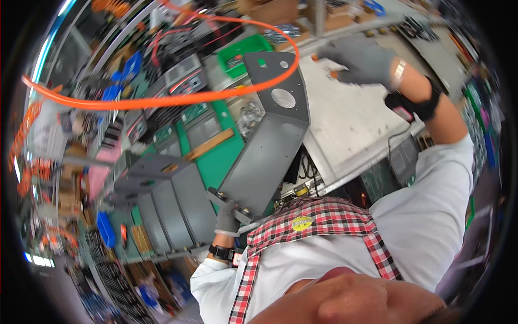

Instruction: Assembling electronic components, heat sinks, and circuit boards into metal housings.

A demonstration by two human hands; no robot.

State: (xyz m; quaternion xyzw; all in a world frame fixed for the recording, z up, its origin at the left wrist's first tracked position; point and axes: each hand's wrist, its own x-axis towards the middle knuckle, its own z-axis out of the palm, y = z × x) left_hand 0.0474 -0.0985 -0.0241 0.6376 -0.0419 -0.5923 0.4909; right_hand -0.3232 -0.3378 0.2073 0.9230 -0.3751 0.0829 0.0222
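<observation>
A bent grey sheet-metal panel [267,156] lies slantwise across the bench. Its far end plate [294,102] has a large round hole and smaller cut-outs. My left hand [227,218], in a grey glove, is closed on the panel's near left end, by a small flange with dark fittings; part of its fingers is hidden. At the upper right my right hand [359,60], gloved with bare fingertips, hovers over a whitish flat board [350,119]. Its fingers are spread and nothing shows in them. The panel's far end lies left of this hand, apart from it.
An orange hose [183,99] loops in front of the panel's far end. Beyond it stands a green bin [245,54]. More grey metal panels [181,202] stand at the left, near a wooden strip [210,143] on a green mat [216,164]. Scissors [307,167] lie by the panel's right edge.
</observation>
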